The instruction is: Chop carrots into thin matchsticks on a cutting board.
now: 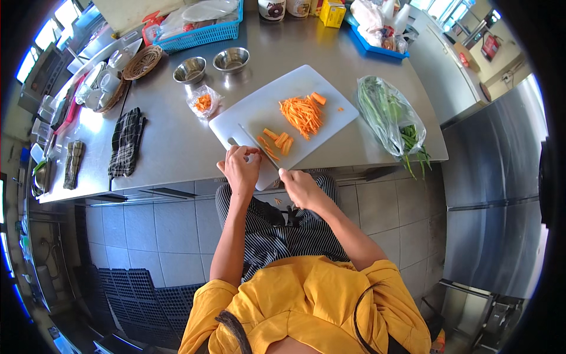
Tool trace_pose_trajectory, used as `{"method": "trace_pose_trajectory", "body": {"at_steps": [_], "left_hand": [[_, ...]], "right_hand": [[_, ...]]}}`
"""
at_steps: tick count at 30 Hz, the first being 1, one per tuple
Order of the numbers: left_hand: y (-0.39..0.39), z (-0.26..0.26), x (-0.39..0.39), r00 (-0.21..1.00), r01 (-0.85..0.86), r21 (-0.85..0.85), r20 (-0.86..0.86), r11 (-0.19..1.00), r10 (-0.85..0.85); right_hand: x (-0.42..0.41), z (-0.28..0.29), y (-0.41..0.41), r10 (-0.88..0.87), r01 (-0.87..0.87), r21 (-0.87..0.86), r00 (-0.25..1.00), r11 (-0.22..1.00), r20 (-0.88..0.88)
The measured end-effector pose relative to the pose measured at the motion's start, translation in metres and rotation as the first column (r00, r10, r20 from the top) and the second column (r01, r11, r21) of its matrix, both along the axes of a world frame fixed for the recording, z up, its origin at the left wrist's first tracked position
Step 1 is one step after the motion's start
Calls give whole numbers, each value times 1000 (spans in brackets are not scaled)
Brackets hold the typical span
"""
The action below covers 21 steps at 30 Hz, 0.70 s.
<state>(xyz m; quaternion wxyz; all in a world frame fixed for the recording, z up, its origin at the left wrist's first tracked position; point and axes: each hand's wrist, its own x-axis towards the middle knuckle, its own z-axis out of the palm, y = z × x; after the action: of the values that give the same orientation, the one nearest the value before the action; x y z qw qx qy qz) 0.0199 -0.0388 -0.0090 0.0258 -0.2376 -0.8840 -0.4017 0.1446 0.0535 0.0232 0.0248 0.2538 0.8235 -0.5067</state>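
Note:
My right hand (303, 189) is closed around the handle of a kitchen knife (258, 145), its blade lying across the white cutting board (323, 84). Over the board's near left edge is my left hand (241, 168), fingers curled in beside the handle slot; whether something small is pinched in them is hidden. Just right of the blade are thin carrot slices (268, 148) and several short carrot sticks (282, 140). Farther back on the board sits a heap of carrot julienne (302, 116), with a carrot chunk (319, 98) at its far edge.
A plastic bag of carrot pieces (203, 102) and two steel bowls (231, 59) stand left of the board. To its right, bagged leafy greens (389, 115) overhang the steel table's (177, 146) front edge. Dark checked cloths (126, 141) lie left. Blue baskets (199, 37) line the back.

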Motion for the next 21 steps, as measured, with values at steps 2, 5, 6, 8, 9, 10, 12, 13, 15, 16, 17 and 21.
{"method": "trace_pose_trajectory", "body": {"at_steps": [2,5,6,8,9,10,12,13,15,16,17,21], "left_hand": [[3,2,2,1000,-3,-4,-13,1000,3],[3,0,0,998,-33,-71,-51,997,30],[3,0,0,999,-24,-71,-47,997,20],[4,0,0,999,-15,-68,-48,998,12],[4,-1,0,999,-19,-68,-45,998,16],[4,-1,0,999,-22,-68,-41,997,20],[2,1,1,1000,-22,-55,-11,998,21],[2,1,1,1000,-19,-42,23,999,20],[1,5,5,1000,-2,-26,20,1000,3],[1,6,6,1000,14,-7,17,1000,-14],[-1,6,8,1000,17,-9,15,1000,-17],[-9,9,3,999,-3,85,33,996,0]], "right_hand": [[4,-25,-2,38,-27,203,998,979,-50],[3,-26,-8,21,2,379,998,925,-57],[4,-28,-8,23,18,393,995,920,-98],[4,-32,-6,21,46,400,986,915,-163],[3,-26,-5,23,46,401,986,915,-166],[2,-19,-3,0,48,283,986,958,-165],[1,1,0,-23,50,159,986,986,-164],[1,15,1,-67,67,-39,998,997,0],[2,17,3,-79,116,-231,983,966,167],[2,7,5,-81,91,-136,994,986,77],[4,-1,6,-74,73,-38,997,997,-13],[5,-17,4,-46,99,304,983,948,-178]]}}
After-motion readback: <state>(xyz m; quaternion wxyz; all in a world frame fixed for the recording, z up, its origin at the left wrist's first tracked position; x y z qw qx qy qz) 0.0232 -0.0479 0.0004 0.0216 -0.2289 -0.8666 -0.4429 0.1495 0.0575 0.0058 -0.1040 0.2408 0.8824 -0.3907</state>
